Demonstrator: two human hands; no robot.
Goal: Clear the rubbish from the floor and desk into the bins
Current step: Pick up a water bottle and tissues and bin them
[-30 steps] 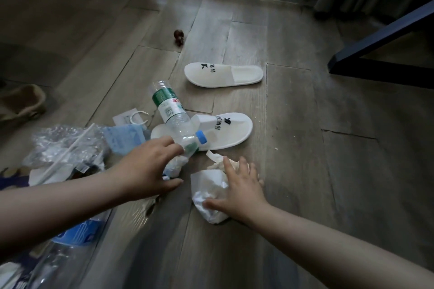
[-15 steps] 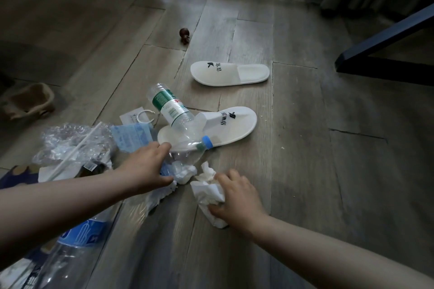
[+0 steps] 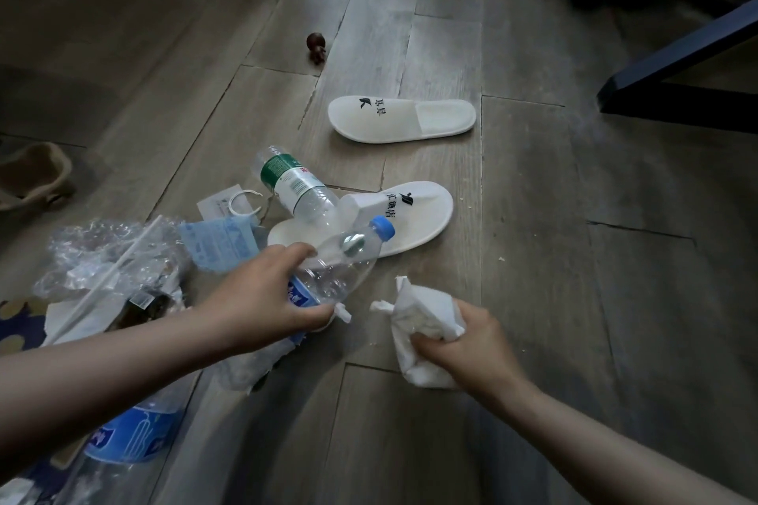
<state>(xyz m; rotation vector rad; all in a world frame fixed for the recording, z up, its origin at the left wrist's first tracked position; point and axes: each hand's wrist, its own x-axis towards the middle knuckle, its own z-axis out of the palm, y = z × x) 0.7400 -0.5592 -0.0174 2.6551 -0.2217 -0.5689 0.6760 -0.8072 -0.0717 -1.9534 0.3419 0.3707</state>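
Since I want to carry more than one bit of rubbish at a time, each of my hands has something in it. My left hand is curled round the clear bottle with the blue cap, thumb under and fingers over. The bottle is tipped up off the floor with its cap pointing away from me. A little scrap of white paper pokes out by my thumb, so I think I grabbed it along with the bottle. My right hand squeezes a big wad of white tissue, low over the floor; I cannot tell if its bottom touches the boards. Squashing it makes it small and easy to carry. Just past my bottle, a second bottle with a green label lies on its side, leaning on the near white slipper. On my left a heap waits for me: crinkly clear plastic with a white straw on top, a blue packet, and a big bottle with a blue label close to my arm. I cannot see any bin, so I guess I must turn to find one. Lots of rubbish is left, so the job looks only partly done.
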